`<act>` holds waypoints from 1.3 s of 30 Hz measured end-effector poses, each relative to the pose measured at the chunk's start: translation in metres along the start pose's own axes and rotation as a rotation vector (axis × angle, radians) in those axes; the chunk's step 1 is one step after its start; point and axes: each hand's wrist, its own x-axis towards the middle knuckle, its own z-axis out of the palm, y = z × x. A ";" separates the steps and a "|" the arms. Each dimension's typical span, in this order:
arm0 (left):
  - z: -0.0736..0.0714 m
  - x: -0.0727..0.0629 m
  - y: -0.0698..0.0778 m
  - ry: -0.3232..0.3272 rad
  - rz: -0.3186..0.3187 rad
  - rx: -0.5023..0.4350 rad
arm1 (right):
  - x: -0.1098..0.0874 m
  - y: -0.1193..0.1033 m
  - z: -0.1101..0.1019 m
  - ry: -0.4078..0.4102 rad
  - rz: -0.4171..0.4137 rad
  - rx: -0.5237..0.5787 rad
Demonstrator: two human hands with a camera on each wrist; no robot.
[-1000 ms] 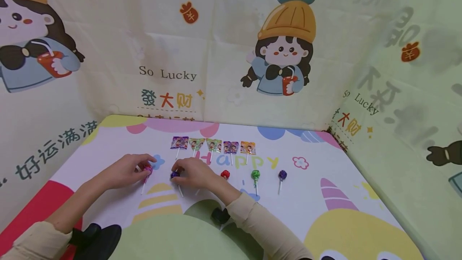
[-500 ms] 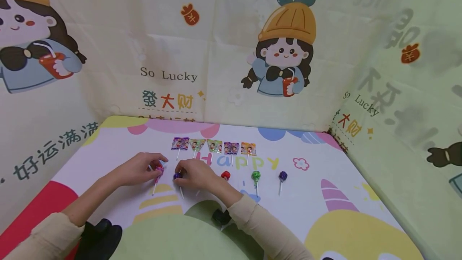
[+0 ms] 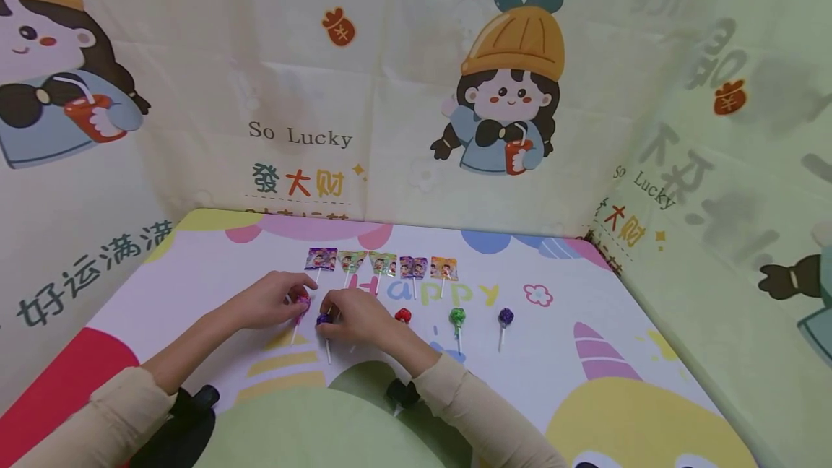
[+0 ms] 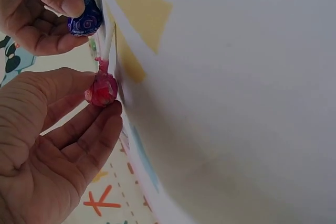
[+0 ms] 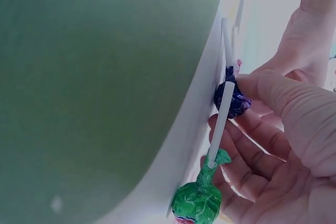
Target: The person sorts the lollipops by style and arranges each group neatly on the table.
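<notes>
My left hand (image 3: 269, 302) pinches the wrapped head of a pink lollipop (image 4: 105, 88) between thumb and fingers, low over the table. Just right of it, my right hand (image 3: 364, 320) holds a dark purple lollipop (image 5: 239, 102) by its head, white stick pointing toward me. A green-wrapped lollipop (image 5: 197, 202) lies beside the right hand's fingers in the right wrist view; the right hand mostly hides it in the head view. Farther right lie a red lollipop (image 3: 403, 315), partly covered by the right wrist, a green lollipop (image 3: 458, 317) and a second purple lollipop (image 3: 505, 317).
Behind the hands, several flat-packet lollipops (image 3: 383, 263) form a row, with purple, green and orange wrappers. The table (image 3: 546, 338) has a printed cartoon cover. A cartoon-printed cloth (image 3: 396, 92) hangs along its back and sides. Black wrist gear (image 3: 188, 410) sits by the left sleeve.
My left hand has moved right with the pink lollipop, closing toward the right hand. The right hand has shifted slightly right and toward me with the purple lollipop.
</notes>
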 end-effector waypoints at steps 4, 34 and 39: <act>0.001 0.004 0.000 0.009 -0.018 0.000 | 0.001 0.001 0.001 0.001 -0.015 0.021; 0.001 0.004 -0.005 0.017 -0.101 -0.048 | -0.001 0.003 -0.002 -0.003 -0.012 0.093; 0.002 0.005 -0.005 0.013 -0.111 -0.040 | -0.003 0.006 -0.004 0.027 0.016 0.175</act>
